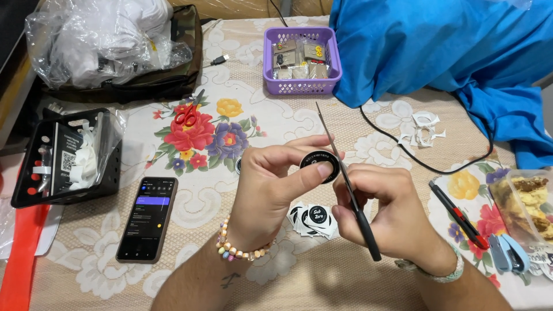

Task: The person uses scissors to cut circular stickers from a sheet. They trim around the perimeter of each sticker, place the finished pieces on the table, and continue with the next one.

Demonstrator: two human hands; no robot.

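My left hand (271, 184) pinches a round black sticker (318, 166); right hand (383, 210) grips thin metal scissors (345, 181) (blades open) against it, glossy sticker pile (311, 219) just below.

A dark smartphone (147, 219) lies on the tabletop (242, 276) left of the left hand (271, 187) — its screen dim with a purple band. That hand pinches a round black sticker (318, 166). A small heap of black-and-white stickers (313, 219) lies just below. Far left of the phone — a black-and-white label card (68, 158).
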